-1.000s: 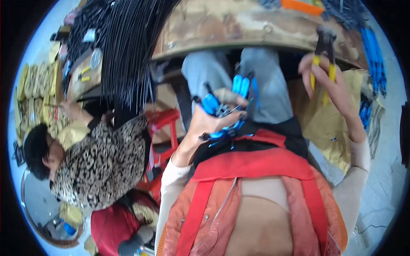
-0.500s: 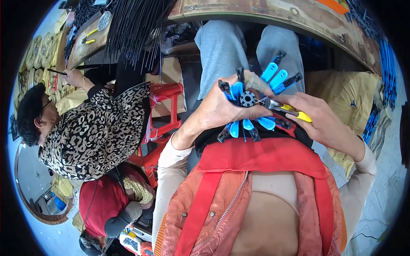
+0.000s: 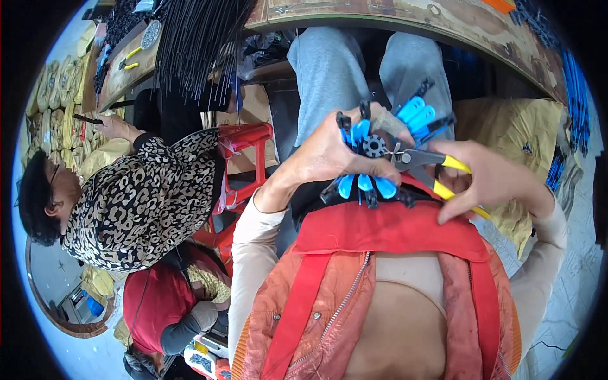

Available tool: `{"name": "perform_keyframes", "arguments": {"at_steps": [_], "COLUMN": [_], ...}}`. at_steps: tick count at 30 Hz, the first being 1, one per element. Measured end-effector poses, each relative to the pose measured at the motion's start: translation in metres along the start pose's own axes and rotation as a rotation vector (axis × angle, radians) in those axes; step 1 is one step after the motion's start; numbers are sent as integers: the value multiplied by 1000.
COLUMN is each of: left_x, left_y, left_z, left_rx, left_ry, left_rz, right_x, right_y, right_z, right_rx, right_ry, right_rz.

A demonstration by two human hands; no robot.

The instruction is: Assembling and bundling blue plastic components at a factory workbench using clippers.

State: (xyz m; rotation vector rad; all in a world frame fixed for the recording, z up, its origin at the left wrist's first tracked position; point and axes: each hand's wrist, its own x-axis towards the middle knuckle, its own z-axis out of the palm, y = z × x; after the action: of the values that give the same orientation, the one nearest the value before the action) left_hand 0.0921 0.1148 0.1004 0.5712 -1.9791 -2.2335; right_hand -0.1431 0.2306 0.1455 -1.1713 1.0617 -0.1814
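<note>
My left hand (image 3: 335, 149) is closed around a black notched hub (image 3: 373, 146), from which several blue-and-black arms (image 3: 415, 113) fan out on both sides. My right hand (image 3: 478, 174) grips pliers with yellow handles (image 3: 457, 166). The jaws of the pliers are at a short piece of thin wire (image 3: 397, 152) beside the hub, near my left thumb. Whether the jaws are clamped on the wire I cannot make out. The hub is held above my lap, just beyond my red apron (image 3: 386, 231).
A worn wooden table (image 3: 405, 14) curves across the top, with a bundle of thin black rods (image 3: 199, 50) hanging over it. At left a person in a patterned top (image 3: 152, 196) sits by a red stool (image 3: 253, 161). Blue-and-black parts (image 3: 575, 101) hang at right above a brown sack (image 3: 500, 145).
The pliers have come into fuller view, their handles spread and jaws at the wire. My right hand's fingers have opened wider around the handles. The hub has shifted slightly right.
</note>
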Motion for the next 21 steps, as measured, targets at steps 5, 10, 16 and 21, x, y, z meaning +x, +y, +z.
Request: {"name": "perform_keyframes", "arguments": {"at_steps": [5,10,16,21], "left_x": [-2,-6,-12,-8], "left_y": [4,-3,-17,-22], "left_z": [2,4,7,16], "left_rx": [27,-188,-28,-125], "left_ry": [44,199,54,285], "left_rz": [108,-40,106,107], "right_x": [-12,-7,-8,4], "right_y": [-12,7,0,24], "right_z": [28,37,21,36], "right_rx": [-275,-883,395,-622], "right_ry": [374,776,-91,719], "right_rz": [106,-377,226,-285]}}
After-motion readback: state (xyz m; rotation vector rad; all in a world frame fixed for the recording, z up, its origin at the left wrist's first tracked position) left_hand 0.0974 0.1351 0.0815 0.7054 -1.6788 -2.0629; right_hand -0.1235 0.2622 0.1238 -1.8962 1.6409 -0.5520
